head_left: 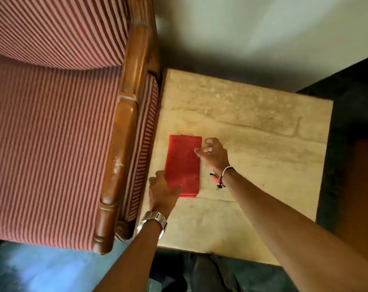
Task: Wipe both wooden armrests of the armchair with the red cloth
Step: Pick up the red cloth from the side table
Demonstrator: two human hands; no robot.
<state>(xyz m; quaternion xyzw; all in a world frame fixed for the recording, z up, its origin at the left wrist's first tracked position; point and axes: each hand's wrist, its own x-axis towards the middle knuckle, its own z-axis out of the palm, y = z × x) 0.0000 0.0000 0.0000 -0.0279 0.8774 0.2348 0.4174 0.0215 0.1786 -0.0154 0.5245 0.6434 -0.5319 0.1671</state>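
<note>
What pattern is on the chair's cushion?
Thin red and cream stripes cover the armchair's seat cushion, seen best in the head view.

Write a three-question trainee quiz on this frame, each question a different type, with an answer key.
1. True or false: the red cloth lies folded flat on the side table.
2. Multiple choice: which hand wears the metal wristwatch? A) left hand B) right hand C) neither
3. Fill in: the wooden armrest in view shows a ______ scuff on its top.

Key:
1. True; both hands touch its edges, and it is not lifted yet.
2. A; the right wrist has a thread bracelet instead.
3. Whitish.
</note>
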